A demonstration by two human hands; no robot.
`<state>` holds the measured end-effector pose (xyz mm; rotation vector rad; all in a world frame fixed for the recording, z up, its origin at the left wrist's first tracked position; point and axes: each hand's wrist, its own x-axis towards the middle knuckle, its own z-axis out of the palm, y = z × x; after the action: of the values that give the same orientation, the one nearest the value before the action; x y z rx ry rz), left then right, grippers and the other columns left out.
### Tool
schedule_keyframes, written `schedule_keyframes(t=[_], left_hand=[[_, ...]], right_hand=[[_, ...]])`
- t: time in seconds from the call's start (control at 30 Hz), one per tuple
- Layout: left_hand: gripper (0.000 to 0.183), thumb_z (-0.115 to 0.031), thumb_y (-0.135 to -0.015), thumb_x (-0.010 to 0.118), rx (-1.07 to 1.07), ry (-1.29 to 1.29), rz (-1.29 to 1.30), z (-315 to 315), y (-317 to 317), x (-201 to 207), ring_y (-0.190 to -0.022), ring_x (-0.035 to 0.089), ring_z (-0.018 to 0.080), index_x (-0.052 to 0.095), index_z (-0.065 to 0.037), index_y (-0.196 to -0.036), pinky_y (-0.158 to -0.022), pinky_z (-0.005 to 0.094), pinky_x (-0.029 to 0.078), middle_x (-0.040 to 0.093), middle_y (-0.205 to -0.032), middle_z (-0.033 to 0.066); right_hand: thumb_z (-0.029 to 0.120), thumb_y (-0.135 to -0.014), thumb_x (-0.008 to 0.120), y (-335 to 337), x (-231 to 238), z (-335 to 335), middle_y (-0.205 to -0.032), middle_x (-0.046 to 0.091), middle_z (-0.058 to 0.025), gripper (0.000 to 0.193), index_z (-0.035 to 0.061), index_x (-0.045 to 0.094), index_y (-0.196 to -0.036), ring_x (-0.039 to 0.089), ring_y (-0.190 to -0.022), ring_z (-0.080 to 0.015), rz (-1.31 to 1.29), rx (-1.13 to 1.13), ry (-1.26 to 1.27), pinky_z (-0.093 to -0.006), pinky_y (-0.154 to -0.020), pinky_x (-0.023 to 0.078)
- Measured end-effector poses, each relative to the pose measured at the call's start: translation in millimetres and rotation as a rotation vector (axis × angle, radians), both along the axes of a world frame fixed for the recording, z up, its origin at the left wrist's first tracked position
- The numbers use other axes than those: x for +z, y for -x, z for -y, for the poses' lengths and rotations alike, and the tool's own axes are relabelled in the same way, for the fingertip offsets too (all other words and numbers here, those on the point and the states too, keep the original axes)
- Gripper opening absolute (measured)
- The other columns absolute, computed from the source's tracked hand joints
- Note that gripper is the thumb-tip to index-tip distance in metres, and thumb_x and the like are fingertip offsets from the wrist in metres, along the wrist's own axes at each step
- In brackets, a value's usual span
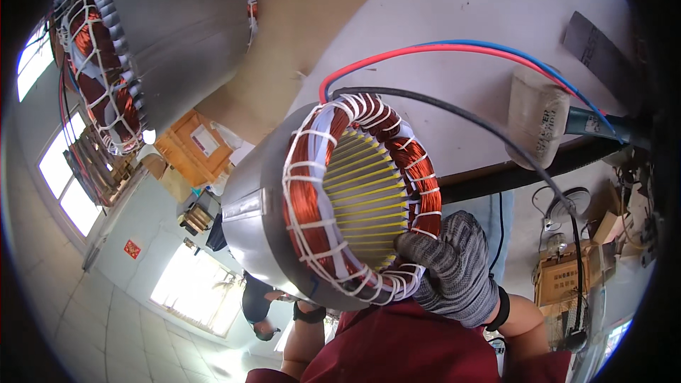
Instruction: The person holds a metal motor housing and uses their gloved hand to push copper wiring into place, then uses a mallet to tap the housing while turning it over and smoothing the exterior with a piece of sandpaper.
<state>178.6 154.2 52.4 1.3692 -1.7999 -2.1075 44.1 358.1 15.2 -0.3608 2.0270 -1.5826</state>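
Observation:
A motor stator point(245, 220) with a smooth silvery shell is tilted in front of me, its open end facing up. Copper windings point(310, 202), laced with white cord, ring its bore, and yellow strips line the slots. My right hand point(454, 266), in a grey knitted glove, grips the ring's lower right edge, thumb at the bore. Red and blue leads point(425, 47) and a black cable point(454, 108) arch from the winding's top toward the right. My left forearm point(303, 344), with a black wristband, reaches up behind the stator, which hides that hand's fingers.
A larger stator point(174, 28) with laced windings lies at upper left. At right, a white-headed mallet point(538, 117) with a teal handle rests on the pale surface point(454, 7). Near it is a dark flat strip point(599, 50). Another person point(257, 301) is near a window in the background.

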Motion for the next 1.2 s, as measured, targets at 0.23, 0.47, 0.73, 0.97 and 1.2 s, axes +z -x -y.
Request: schedule_keyframes(t=[0.23, 0.47, 0.73, 0.97, 1.2], left_hand=[[0.073, -0.057, -0.071, 0.051, -0.047, -0.022, -0.027, -3.3, -3.4, -13.1, -0.115, 0.037, 0.0237, 0.035, -0.009, -0.123, -0.096, 0.0425, 0.029, 0.037, -0.125, 0.0061], [0.073, -0.058, -0.073, 0.048, -0.086, -0.049, -0.058, -2.2, -7.8, -13.8, -0.116, 0.036, 0.0238, 0.033, -0.009, -0.124, -0.097, 0.0428, 0.028, 0.035, -0.127, 0.0064], [0.074, -0.06, -0.074, 0.045, -0.088, -0.06, -0.185, 7.2, 2.3, -15.1, -0.117, 0.034, 0.0239, 0.032, -0.009, -0.126, -0.097, 0.0432, 0.027, 0.033, -0.129, 0.0068], [0.075, -0.06, -0.075, 0.043, -0.085, -0.039, -0.31, 4.9, 22.8, -28.4, -0.118, 0.033, 0.0252, 0.029, -0.009, -0.128, -0.098, 0.0454, 0.025, 0.032, -0.131, 0.0073], [0.068, -0.052, -0.078, 0.047, 0.098, 0.07, -0.158, -15.2, 42.1, 5.3, -0.117, 0.035, 0.0274, 0.029, -0.009, -0.128, -0.099, 0.0471, 0.025, 0.036, -0.128, 0.0086]], right_hand=[[0.006, -0.058, 0.058, -4.9, -1.7, -2.3, -0.061, 0.044, -0.0066, 0.041, 0.0144, 0.057, -0.098, 0.043, -0.052, -0.0242, 0.039, -0.012, -0.013, -0.0364, -0.048, 0.034], [0.007, -0.055, 0.058, -4.0, -1.7, -1.1, -0.069, 0.047, -0.0081, 0.049, 0.0137, 0.055, -0.103, 0.045, -0.059, -0.0261, 0.024, -0.037, 0.03, -0.0375, -0.053, 0.035], [0.011, -0.062, 0.06, 17.2, -21.7, 4.9, -0.076, 0.05, -0.0108, 0.046, 0.0111, 0.053, -0.107, 0.048, -0.07, -0.0292, 0.097, 0.011, -0.01, -0.0373, -0.061, 0.039], [0.007, -0.064, 0.055, 25.8, -26.6, 14.4, -0.082, 0.051, -0.0144, 0.033, 0.0073, 0.054, -0.097, 0.049, -0.078, -0.0304, -0.029, -0.124, 0.054, -0.0395, -0.068, 0.04], [0.011, -0.064, 0.055, 16.4, -0.9, -2.2, -0.073, 0.052, -0.0103, 0.033, 0.0068, 0.054, -0.097, 0.051, -0.068, -0.0276, -0.005, 0.001, -0.045, -0.0373, -0.059, 0.042]])
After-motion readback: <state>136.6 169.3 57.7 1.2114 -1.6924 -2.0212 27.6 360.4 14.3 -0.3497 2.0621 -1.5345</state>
